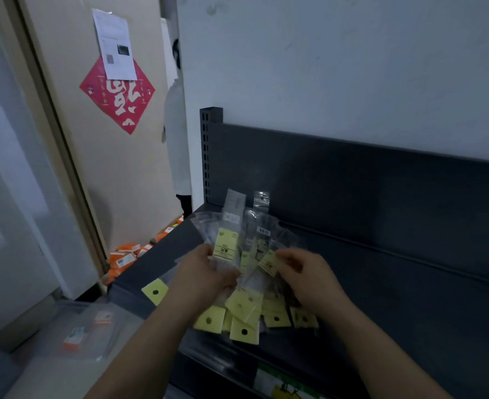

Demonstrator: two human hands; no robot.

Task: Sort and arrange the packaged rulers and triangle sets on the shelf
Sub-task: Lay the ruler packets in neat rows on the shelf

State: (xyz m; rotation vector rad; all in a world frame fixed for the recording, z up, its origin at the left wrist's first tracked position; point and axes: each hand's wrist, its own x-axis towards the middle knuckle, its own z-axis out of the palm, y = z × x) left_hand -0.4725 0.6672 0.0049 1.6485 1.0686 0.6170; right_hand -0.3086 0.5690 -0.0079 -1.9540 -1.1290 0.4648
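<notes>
Dark grey shelf (381, 269) fills centre and right, and on it a fan of ruler packets (243, 309) points lengthwise toward the back panel, left hand (206, 272) gripping its left side, right hand (309, 275) pinching one packet's yellow tag, while a clear box (64, 308) at lower left holds orange-labelled packs.

Both forearms reach forward, left hand (206, 273) gripping fanned ruler packets (225, 245), right hand (309, 279) pinching one.

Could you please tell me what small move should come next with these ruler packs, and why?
Probably the right hand should draw out the pack it pinches and lay it on the shelf: the left hand grips the rest as an uneven fan, so one is already singled out.
</notes>
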